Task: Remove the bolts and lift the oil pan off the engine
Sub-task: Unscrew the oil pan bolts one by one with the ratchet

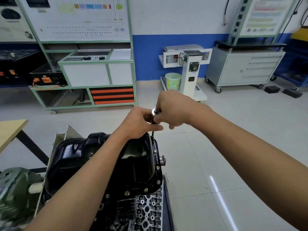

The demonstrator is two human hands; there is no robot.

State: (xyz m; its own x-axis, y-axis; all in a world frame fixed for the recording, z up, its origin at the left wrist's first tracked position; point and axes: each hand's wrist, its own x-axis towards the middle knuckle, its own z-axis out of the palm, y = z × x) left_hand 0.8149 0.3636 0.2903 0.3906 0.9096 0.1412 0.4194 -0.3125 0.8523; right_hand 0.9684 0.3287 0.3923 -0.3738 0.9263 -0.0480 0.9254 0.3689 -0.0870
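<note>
A glossy black oil pan sits on top of the upturned engine, with several bolts along its right and near flange. A ratchet with a long extension stands upright on the pan's far right corner. My left hand grips the tool just below its silver head. My right hand curls round the ratchet handle, which it hides. The socket end meets the flange at the far corner.
A wooden table stands at the left. A green-framed training bench is behind. A white engine stand, a green bucket and a grey drawer cabinet line the far wall. Tiled floor lies to the right.
</note>
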